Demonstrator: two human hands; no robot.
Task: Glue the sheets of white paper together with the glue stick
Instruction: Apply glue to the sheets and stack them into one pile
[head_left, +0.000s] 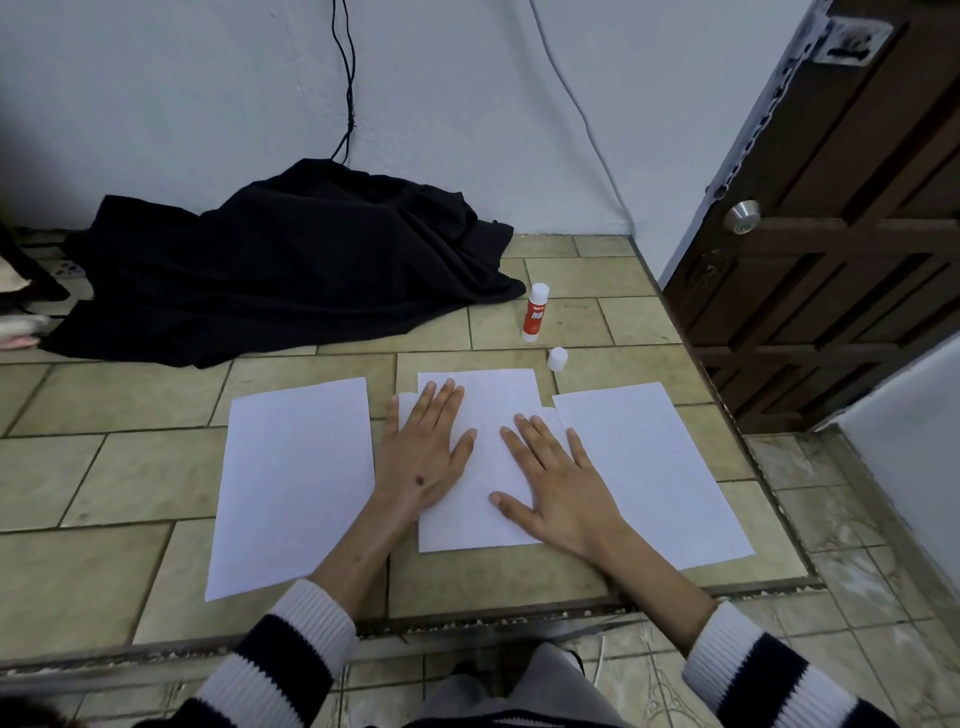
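White paper sheets lie on the tiled floor. The middle sheet (488, 405) rests on top of another sheet whose edges peek out at both sides. My left hand (423, 457) lies flat on its left part and my right hand (556, 478) flat on its right part, fingers spread, holding nothing. A separate sheet (296, 478) lies to the left and another sheet (654, 467) to the right. The red and white glue stick (536, 312) stands upright beyond the sheets, and its white cap (557, 358) stands apart just in front of it.
A heap of black cloth (280, 260) lies at the back left against the wall, with a black cable (349, 78) hanging above it. A brown wooden door (831, 234) stands at the right. A floor step edge (467, 618) runs across near my knees.
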